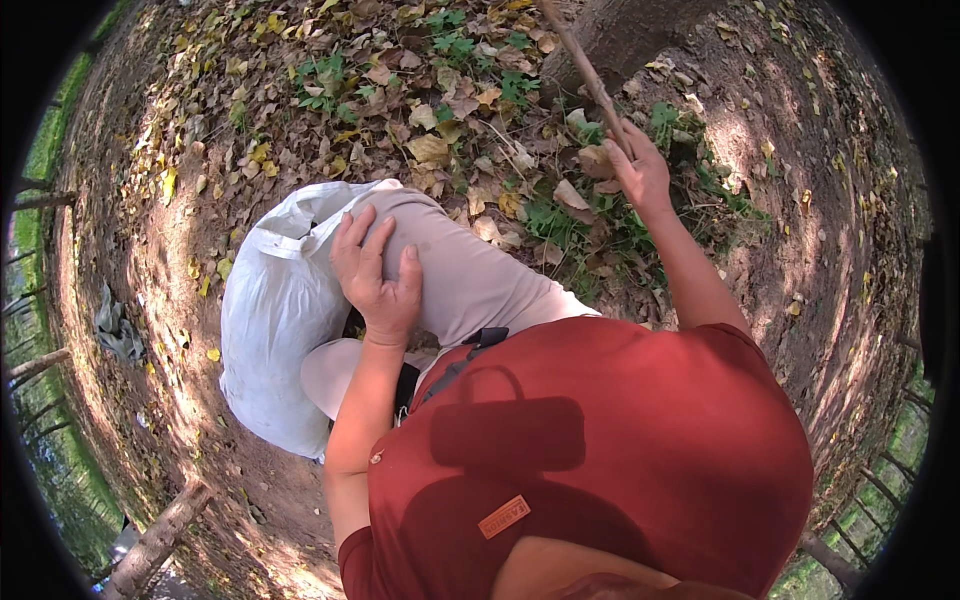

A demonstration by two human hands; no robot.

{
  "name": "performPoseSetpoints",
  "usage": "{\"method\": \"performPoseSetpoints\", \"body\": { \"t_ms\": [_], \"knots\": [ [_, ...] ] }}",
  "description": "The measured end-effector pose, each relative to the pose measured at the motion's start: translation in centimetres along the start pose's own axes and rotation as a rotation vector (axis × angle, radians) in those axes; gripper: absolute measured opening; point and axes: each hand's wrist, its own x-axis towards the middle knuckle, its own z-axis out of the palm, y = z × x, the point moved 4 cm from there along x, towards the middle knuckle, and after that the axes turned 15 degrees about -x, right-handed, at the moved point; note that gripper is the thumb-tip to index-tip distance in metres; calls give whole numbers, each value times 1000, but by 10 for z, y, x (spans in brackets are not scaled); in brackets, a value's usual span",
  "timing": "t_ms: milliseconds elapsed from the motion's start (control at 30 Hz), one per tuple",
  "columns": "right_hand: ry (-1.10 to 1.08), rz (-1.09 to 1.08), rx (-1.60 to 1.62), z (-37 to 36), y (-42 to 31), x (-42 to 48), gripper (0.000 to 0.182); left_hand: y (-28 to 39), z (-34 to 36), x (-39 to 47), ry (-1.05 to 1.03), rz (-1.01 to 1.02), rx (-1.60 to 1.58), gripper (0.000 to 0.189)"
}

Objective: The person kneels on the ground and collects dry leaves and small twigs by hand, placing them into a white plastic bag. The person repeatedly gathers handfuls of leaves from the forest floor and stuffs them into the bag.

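My right hand (640, 166) grips the end of a wooden stick (581, 64), which slants up and away past a tree trunk. Spread on my bent knee (439, 247) in pale trousers is my left hand (379, 281), its fingers apart and holding nothing. Against that leg leans a full white sack (277, 337). The sack's folded mouth (296, 232) lies beside my left fingers, and what it contains is hidden. Green weeds (562, 225) and dry leaves cover the soil below my right hand.
A thick tree trunk (622, 45) rises at the top, close to the stick. Fallen leaves (427, 150) litter the ground ahead. To the left lies a crumpled dark cloth or plastic piece (118, 326). Another trunk (157, 536) stands at the lower left.
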Motion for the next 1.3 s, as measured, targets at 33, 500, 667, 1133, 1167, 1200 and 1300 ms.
{"method": "performPoseSetpoints", "body": {
  "t_ms": [33, 500, 667, 1133, 1167, 1200, 1300],
  "knots": [
    [-51, -16, 174, 19, -26, -4, 35, 1, -3, -1, -5, 3, 19, 32],
    [-689, 480, -300, 139, 88, -50, 49, -6, -14, -7, -32, -47, 68, 29],
    [-507, 863, -476, 22, 222, -45, 40, -8, -17, -5, -29, -61, 53, 30],
    [-377, 670, -212, 41, 157, -144, 31, -10, -1, 0, -10, -40, 4, 33],
    [-412, 658, -219, 40, 128, -148, 31, -11, -4, 0, -9, -46, 18, 32],
    [-495, 634, -304, 40, 110, -155, 31, -12, -5, -1, 7, -51, 18, 32],
    [-489, 263, -243, 66, 84, -167, 31, -9, -3, 1, 15, -46, 12, 32]
  ]
}}
